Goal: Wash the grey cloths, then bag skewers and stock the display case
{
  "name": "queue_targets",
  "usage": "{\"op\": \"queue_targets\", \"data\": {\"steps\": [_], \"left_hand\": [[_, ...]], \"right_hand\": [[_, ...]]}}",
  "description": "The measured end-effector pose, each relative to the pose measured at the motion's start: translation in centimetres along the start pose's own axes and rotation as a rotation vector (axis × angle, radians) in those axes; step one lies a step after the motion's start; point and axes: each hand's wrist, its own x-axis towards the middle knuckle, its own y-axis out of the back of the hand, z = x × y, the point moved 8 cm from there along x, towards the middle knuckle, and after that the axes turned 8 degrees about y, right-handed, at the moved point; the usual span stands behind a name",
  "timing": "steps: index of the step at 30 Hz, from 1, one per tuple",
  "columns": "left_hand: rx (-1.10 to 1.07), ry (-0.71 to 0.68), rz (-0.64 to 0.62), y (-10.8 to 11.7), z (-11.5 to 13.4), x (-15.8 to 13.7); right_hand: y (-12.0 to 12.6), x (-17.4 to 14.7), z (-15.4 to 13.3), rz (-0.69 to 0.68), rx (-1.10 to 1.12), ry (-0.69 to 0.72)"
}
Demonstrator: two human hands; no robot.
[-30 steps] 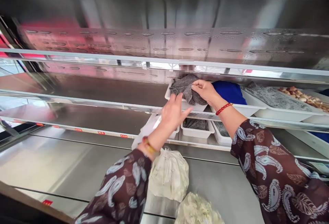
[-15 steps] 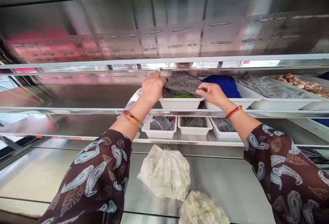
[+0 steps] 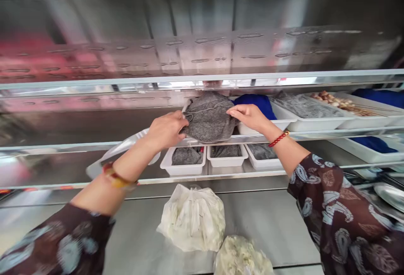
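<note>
A dark grey cloth [image 3: 210, 119] lies over a white tray on the upper shelf and hangs over its front, hiding the tray's contents. My left hand [image 3: 168, 128] pinches the cloth's left edge, where a loose thread curls. On the opposite edge, my right hand [image 3: 248, 115] has the cloth between thumb and fingers. Just right of it, a blue cloth [image 3: 255, 104] covers another white tray. Beneath my left forearm a clear plastic sheet or bag [image 3: 118, 153] shows in part; its exact kind is unclear.
Several white trays with grey cloths, such as this one [image 3: 183, 169], stand on the lower shelf. Two plastic bags of pale food, one [image 3: 192, 218] behind the other [image 3: 243, 258], sit on the steel counter. Skewered food [image 3: 334, 100] lies upper right. Shelf rails [image 3: 94, 146] run across.
The grey cloth has come down over the tray's front, covering the green stalks seen before. My left hand has moved left and down. The view has shifted slightly to the right.
</note>
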Motion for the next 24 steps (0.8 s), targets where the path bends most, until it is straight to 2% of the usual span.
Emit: {"op": "queue_targets", "data": {"steps": [2, 4, 6, 8, 12, 14, 18, 21, 24], "left_hand": [[-0.063, -0.025, -0.032, 0.1, 0.9, -0.6], [-0.113, -0.034, -0.013, 0.7, 2.0, -0.5], [-0.133, -0.056, 0.032, 1.6, 3.8, 0.3], [-0.131, -0.118, 0.079, 2.1, 6.4, 1.6], [-0.089, -0.283, 0.108, 1.6, 12.6, 5.2], [-0.061, -0.328, 0.102, 0.9, 15.2, 7.3], [-0.011, -0.372, -0.034, -0.5, 18.9, 11.5], [0.012, -0.365, -0.176, -1.8, 20.3, 13.9], [-0.071, -0.330, -0.237, -3.2, 21.0, 15.3]], "right_hand": [[2.6, -0.5, 1.4, 0.090, -0.027, -0.044], [5.6, -1.2, 3.4, 0.150, -0.130, -0.127], [8.1, -2.1, 5.3, 0.123, -0.266, -0.237], [9.2, -3.0, 6.7, 0.008, -0.379, -0.346], [8.0, -4.5, 7.9, -0.302, -0.446, -0.458], [7.3, -4.8, 8.2, -0.364, -0.442, -0.464], [7.2, -4.9, 9.6, -0.327, -0.430, -0.481], [7.3, -4.8, 10.3, -0.290, -0.435, -0.460], [7.4, -4.8, 10.5, -0.246, -0.425, -0.458]]}}
